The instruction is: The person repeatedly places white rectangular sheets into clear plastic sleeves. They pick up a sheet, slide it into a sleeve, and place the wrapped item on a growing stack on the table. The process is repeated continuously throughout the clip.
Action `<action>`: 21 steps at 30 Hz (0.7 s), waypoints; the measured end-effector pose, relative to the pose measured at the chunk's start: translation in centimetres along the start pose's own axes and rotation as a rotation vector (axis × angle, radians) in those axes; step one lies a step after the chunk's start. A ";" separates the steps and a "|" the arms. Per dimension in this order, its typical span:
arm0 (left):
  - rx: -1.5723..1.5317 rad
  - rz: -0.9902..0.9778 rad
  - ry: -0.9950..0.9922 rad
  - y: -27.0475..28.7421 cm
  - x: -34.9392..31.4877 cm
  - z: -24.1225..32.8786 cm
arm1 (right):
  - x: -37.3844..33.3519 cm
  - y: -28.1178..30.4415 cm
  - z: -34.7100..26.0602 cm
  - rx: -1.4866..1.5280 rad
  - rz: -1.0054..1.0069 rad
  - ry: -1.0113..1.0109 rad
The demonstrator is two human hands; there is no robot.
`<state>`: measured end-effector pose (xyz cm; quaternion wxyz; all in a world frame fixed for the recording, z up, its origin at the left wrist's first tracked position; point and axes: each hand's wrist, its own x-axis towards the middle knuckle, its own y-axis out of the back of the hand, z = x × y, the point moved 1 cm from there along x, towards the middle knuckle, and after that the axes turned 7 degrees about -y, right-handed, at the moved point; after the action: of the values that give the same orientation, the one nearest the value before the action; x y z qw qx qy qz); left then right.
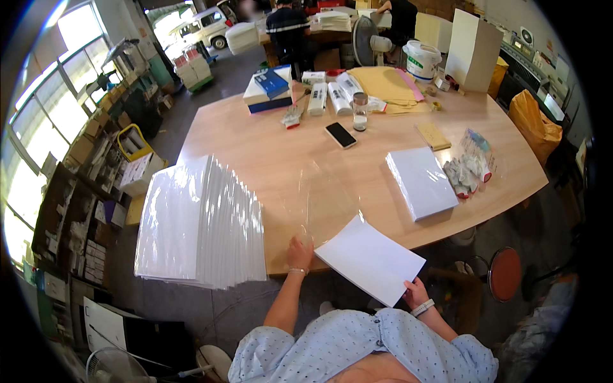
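Note:
My right hand (416, 292) grips the near right corner of a white sheet or thin stack of paper (370, 258), which lies partly over the table's front edge. A clear plastic sleeve (329, 201) lies flat on the table beyond the paper. The paper's far corner is at the sleeve's near end. At that end, my left hand (300, 253) pinches the sleeve's left edge. To the left stands a big pile of white packs in shiny clear film (198, 223). A smaller film-wrapped white stack (421, 182) lies to the right.
Work gloves (469, 169) lie beside the smaller stack. Farther back on the table (268, 147) are a phone (341, 135), a glass jar (360, 113), yellow envelopes (386, 86) and a white bucket (422, 60). A red stool (504, 274) stands at right. Two people are at the back.

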<state>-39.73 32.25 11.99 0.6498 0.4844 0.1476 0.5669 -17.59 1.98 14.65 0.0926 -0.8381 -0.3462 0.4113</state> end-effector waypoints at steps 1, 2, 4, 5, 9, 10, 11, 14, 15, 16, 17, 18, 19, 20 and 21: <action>-0.113 -0.057 0.124 -0.6 0.0 -0.5 | -0.1 0.1 0.5 -0.005 0.020 -0.006; -0.226 -0.113 0.249 -1.1 -0.4 -1.0 | 0.0 0.4 0.9 -0.020 -0.025 0.004; -0.733 -0.437 0.583 -2.1 -0.1 -1.9 | -0.6 -0.9 0.8 -0.039 0.029 0.005; -0.990 -0.599 0.746 -2.5 -0.3 -2.3 | -0.9 -1.2 0.8 -0.061 0.036 0.018; -0.901 -0.352 0.424 -4.5 -2.3 -3.1 | -1.6 -2.4 1.0 -0.083 0.060 0.065; -0.940 -0.286 0.433 -6.5 -3.3 -4.7 | -1.7 -2.9 1.2 -0.077 0.056 0.069; -0.983 -0.226 0.438 -7.9 -3.9 -5.3 | -1.6 -3.0 1.5 -0.056 0.050 0.068; -0.999 -0.270 0.334 -5.0 -5.3 0.2 | -1.8 -2.8 2.9 0.028 0.083 0.064; -1.070 -0.079 0.293 -4.6 -5.4 1.8 | -2.1 -3.5 3.0 0.051 0.082 0.048; -1.137 0.111 0.254 -4.7 -5.7 3.7 | -2.3 -3.8 3.1 0.072 0.086 0.033; -1.197 0.297 0.213 -5.3 -6.2 5.1 | -2.2 -3.0 3.3 0.036 0.060 -0.003; -1.329 0.103 0.317 -8.5 -6.8 4.5 | -2.4 -3.3 3.1 0.020 0.059 -0.014; -1.467 -0.093 0.418 -12.4 -7.7 2.8 | -2.8 -3.7 2.9 -0.002 0.056 -0.031; -1.569 -0.297 0.532 -16.2 -8.5 1.3 | -3.2 -4.1 2.9 -0.024 0.057 -0.046; -1.613 -0.365 0.584 -16.5 -9.3 2.3 | -3.1 -4.1 3.2 -0.022 0.052 -0.020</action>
<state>-31.14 24.87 -3.31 0.8111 -0.3184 -0.0626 0.4867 -23.32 2.56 16.32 0.0689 -0.8438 -0.3296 0.4179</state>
